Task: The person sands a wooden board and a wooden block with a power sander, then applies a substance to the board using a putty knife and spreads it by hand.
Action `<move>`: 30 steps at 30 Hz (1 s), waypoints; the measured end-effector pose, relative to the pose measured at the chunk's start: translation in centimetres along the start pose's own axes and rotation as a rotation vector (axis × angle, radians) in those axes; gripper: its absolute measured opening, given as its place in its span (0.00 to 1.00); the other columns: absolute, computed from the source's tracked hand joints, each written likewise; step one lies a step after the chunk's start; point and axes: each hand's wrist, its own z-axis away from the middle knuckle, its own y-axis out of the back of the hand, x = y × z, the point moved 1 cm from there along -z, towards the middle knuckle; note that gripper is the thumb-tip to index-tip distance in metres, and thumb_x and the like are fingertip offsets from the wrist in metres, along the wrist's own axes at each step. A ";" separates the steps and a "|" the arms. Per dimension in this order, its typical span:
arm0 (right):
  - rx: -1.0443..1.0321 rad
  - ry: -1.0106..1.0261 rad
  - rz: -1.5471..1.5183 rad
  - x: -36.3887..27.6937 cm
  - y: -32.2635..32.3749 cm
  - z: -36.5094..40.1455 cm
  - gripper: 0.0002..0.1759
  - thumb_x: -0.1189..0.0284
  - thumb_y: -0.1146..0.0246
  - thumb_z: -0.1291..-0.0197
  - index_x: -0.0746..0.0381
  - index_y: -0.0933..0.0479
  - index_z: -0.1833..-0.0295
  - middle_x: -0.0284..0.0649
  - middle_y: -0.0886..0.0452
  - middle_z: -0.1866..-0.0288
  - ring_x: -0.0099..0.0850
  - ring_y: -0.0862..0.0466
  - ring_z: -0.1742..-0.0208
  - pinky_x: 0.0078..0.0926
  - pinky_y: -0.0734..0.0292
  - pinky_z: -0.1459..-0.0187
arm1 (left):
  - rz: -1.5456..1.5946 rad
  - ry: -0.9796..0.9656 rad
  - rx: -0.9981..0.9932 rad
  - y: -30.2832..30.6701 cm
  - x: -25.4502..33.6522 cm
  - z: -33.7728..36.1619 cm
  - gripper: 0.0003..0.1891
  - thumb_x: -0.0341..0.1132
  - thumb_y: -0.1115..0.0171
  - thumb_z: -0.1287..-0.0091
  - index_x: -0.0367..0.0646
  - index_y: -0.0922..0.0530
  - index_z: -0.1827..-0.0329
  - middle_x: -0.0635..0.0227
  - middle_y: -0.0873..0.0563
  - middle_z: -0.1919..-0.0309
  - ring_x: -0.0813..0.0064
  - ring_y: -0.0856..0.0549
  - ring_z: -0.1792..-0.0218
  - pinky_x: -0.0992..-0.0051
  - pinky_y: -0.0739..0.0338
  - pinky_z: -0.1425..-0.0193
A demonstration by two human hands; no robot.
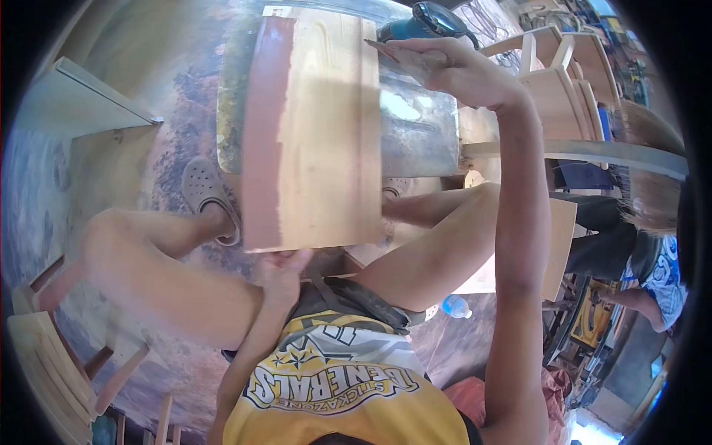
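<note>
Two hands I watch: left hand (282,268) grips pale red-striped wooden board (319,126) for steadiness, right hand (460,70) pinches thin brown sheet (393,53).

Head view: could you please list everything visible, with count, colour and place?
wooden board: one, pale with a red-brown strip on the left, centre
brown sheet: one, brown, at the board's top right edge
power tool: one, blue-black, top, behind the board
clog: one, grey, left of the board
bottle: one, clear, blue cap, lower right
chairs: several, pale wood, top right
other person: one, right edge
left hand: one, holds the board's near edge
right hand: one, grips the brown sheet
</note>
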 end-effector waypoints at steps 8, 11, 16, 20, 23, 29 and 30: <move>0.372 0.174 0.116 -3.7 -12.3 4.8 0.48 0.92 0.49 0.48 0.61 0.37 0.17 0.51 0.25 0.23 0.33 0.17 0.38 0.30 0.23 0.38 | 0.091 -0.174 0.259 5.0 5.1 1.2 0.26 0.30 0.34 0.30 0.37 0.27 0.30 0.59 0.17 0.38 0.65 0.16 0.37 0.59 0.19 0.34; 0.527 0.358 0.012 -4.7 -17.0 6.7 0.49 0.93 0.49 0.51 0.67 0.42 0.16 0.59 0.32 0.20 0.46 0.28 0.22 0.37 0.33 0.24 | 0.351 -0.091 0.200 3.2 5.5 1.2 0.32 0.33 0.33 0.31 0.37 0.32 0.25 0.56 0.20 0.33 0.62 0.20 0.31 0.59 0.23 0.29; 0.779 0.272 -0.387 -6.2 -19.3 9.3 0.41 0.93 0.51 0.36 0.76 0.50 0.16 0.63 0.37 0.18 0.50 0.37 0.16 0.43 0.43 0.19 | 0.288 0.251 -0.054 -0.4 3.3 0.8 0.38 0.39 0.36 0.29 0.35 0.40 0.19 0.46 0.26 0.28 0.49 0.21 0.29 0.50 0.23 0.26; 0.810 0.214 -0.348 -4.9 -18.9 10.6 0.41 0.93 0.51 0.35 0.76 0.50 0.16 0.64 0.38 0.18 0.49 0.37 0.17 0.42 0.43 0.19 | 0.031 0.242 -0.111 -2.2 5.4 1.3 0.43 0.43 0.36 0.30 0.32 0.45 0.17 0.37 0.26 0.28 0.46 0.16 0.36 0.51 0.17 0.32; 0.852 0.260 -0.308 -3.3 -19.3 9.3 0.42 0.94 0.51 0.37 0.76 0.50 0.16 0.66 0.38 0.18 0.51 0.35 0.17 0.44 0.39 0.20 | -0.039 0.199 -0.062 -3.5 8.3 2.3 0.42 0.39 0.36 0.32 0.29 0.44 0.18 0.34 0.24 0.31 0.46 0.11 0.43 0.56 0.11 0.40; 0.827 0.545 0.143 -3.0 -20.4 5.5 0.44 0.94 0.50 0.43 0.76 0.49 0.17 0.71 0.41 0.19 0.63 0.37 0.18 0.49 0.36 0.21 | -0.039 0.149 -0.039 -6.2 11.3 2.9 0.41 0.38 0.37 0.33 0.26 0.42 0.20 0.33 0.21 0.35 0.46 0.09 0.49 0.58 0.08 0.47; 0.811 0.520 0.121 -3.2 -20.6 5.3 0.45 0.95 0.50 0.44 0.76 0.48 0.17 0.71 0.41 0.19 0.64 0.38 0.18 0.50 0.36 0.21 | 0.039 0.184 -0.026 -6.0 11.2 3.0 0.39 0.34 0.36 0.34 0.27 0.39 0.22 0.35 0.19 0.37 0.45 0.09 0.49 0.55 0.09 0.47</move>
